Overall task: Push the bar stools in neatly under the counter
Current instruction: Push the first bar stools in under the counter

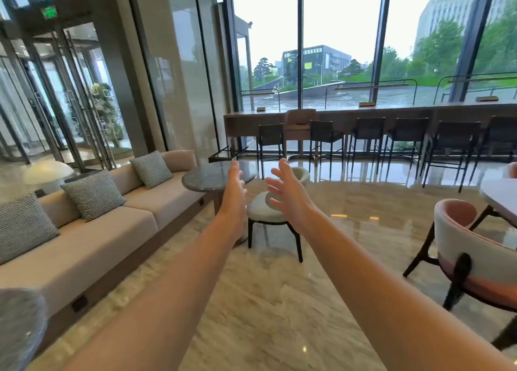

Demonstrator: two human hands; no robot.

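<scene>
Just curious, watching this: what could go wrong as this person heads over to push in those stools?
The white chair and round table stand between both open hands and the bar stools, so a bump seems possible. The marble floor looks glossy: feet or stool legs might slip or scrape.

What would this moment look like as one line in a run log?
phase: approach | left hand: open, empty | right hand: open, empty | bar stools: at counter, untouched

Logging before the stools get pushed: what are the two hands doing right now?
Left hand: open, fingers straight, holding nothing.
Right hand: open, fingers spread, holding nothing.
</scene>
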